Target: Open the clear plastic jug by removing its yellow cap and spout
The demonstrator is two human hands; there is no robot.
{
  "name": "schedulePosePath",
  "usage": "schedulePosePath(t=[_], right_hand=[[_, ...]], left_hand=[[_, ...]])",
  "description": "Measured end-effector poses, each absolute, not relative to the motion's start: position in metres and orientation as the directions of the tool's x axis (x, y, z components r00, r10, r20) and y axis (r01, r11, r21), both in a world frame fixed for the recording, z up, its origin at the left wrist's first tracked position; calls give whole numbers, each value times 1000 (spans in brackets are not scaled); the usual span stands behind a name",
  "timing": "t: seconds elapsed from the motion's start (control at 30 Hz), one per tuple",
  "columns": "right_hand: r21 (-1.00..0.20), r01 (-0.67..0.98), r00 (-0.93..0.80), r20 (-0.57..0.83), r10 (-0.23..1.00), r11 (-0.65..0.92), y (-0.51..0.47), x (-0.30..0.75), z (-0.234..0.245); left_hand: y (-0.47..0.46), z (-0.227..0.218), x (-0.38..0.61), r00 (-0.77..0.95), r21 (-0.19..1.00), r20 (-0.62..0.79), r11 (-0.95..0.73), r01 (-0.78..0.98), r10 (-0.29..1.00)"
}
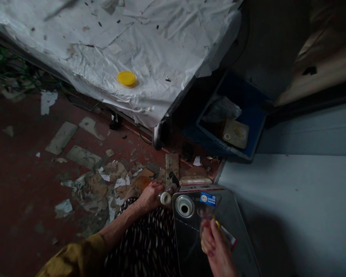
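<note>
A square metal can (219,227) with a round open spout (185,207) and a blue label stands below me. My left hand (150,196) is closed around a small bottle (167,195) with a white cap, held beside the can's top left corner. My right hand (216,244) rests on the can's top, fingers pinched on a clear plastic item with a yellow and red part (223,231); what it is I cannot make out. A yellow lid (126,78) lies on the white sheet far above.
A table covered in crumpled white plastic (150,46) fills the upper left. Torn paper and cardboard scraps (103,181) litter the red floor. A blue crate (256,123) with a packet inside sits beyond the can. A pale grey surface (300,200) lies to the right.
</note>
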State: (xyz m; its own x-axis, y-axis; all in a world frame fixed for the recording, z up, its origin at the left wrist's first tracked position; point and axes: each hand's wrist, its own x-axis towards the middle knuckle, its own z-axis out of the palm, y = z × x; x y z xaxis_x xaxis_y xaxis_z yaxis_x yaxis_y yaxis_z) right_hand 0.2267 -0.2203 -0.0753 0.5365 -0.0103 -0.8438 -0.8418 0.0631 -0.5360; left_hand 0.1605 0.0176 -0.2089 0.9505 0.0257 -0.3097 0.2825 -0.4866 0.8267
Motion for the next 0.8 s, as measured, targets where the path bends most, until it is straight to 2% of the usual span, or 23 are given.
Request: schedulePosePath(t=[0.3,0.47,0.63,0.8], right_hand=[[-462,-884,459,-887,-52,76,-289,234,-71],[-486,-873,478,-870,-120,51,-313,233,-67],[-515,-857,505,-845,-175,19,-342,235,-60],[-542,-840,530,-812,-243,-22,-376,235,-57]], left_hand=[[31,-189,161,953,815,-297,-504,284,58],[24,-185,156,960,821,-271,-505,267,68],[16,-172,154,947,812,-313,-498,304,69],[10,-156,158,932,809,-338,-465,360,133]])
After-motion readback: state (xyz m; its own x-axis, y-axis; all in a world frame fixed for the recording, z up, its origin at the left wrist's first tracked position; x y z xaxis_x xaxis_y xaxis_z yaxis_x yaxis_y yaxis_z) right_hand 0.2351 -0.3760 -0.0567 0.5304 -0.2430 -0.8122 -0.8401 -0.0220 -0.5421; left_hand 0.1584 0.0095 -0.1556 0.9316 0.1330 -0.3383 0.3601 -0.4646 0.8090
